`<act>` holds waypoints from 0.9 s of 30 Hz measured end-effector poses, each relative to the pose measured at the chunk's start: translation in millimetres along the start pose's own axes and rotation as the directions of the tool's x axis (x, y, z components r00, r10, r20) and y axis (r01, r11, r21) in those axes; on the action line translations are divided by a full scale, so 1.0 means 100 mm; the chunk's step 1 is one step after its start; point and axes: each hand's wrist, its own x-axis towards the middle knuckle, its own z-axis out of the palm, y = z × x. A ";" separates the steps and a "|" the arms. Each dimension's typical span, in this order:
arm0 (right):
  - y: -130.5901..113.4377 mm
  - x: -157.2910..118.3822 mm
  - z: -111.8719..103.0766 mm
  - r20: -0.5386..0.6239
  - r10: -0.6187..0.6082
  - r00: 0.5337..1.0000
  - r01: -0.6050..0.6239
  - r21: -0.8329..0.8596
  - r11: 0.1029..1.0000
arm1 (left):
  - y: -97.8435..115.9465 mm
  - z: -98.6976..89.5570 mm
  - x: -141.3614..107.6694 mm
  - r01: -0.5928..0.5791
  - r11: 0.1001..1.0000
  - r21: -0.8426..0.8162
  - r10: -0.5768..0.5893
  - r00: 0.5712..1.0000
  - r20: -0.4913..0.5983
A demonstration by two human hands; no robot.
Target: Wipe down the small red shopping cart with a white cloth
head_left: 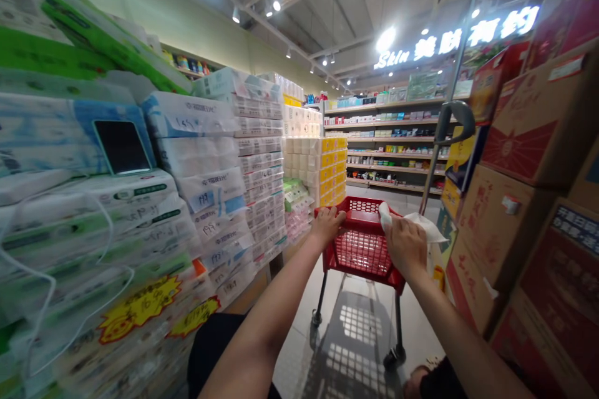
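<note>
A small red shopping cart [360, 252] with a mesh basket stands on thin grey legs with casters in front of me. My left hand [329, 225] rests over the left end of its near rim, fingers bent around the edge. At the right end of that rim is my right hand [406, 244], closed on a white tissue [428, 227]. Part of the tissue pokes out past the fingers and lies against the rim. The palm side of both hands is hidden. Only part of the basket's inside shows.
Stacked tissue packs [210, 181] line the left side, with a phone [122, 146] and a white cable [100, 212] on them. Cardboard boxes [491, 224] rise close on the right beside a metal pole [433, 168]. Product shelves [388, 131] stand ahead across the tiled floor [299, 305].
</note>
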 end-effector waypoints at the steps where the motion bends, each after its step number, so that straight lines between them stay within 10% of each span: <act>1: -0.07 0.01 0.00 -0.011 0.004 1.000 -0.004 0.011 1.000 | 0.04 -0.01 -0.01 0.001 1.000 0.008 -0.001 1.000 -0.006; 11: -0.83 0.19 0.02 0.014 -0.215 0.976 0.203 0.276 0.940 | 0.29 -0.06 -0.07 0.050 0.998 0.033 -0.048 0.997 -0.062; 22: 0.74 0.05 0.08 0.159 -0.071 0.985 0.052 0.119 0.992 | 0.28 -0.12 -0.17 -0.032 0.999 -0.017 0.029 0.991 -0.128; 27: 0.69 0.04 0.12 0.156 0.085 0.984 -0.104 0.118 0.988 | 0.44 -0.11 -0.17 0.033 0.999 0.025 -0.029 0.987 -0.157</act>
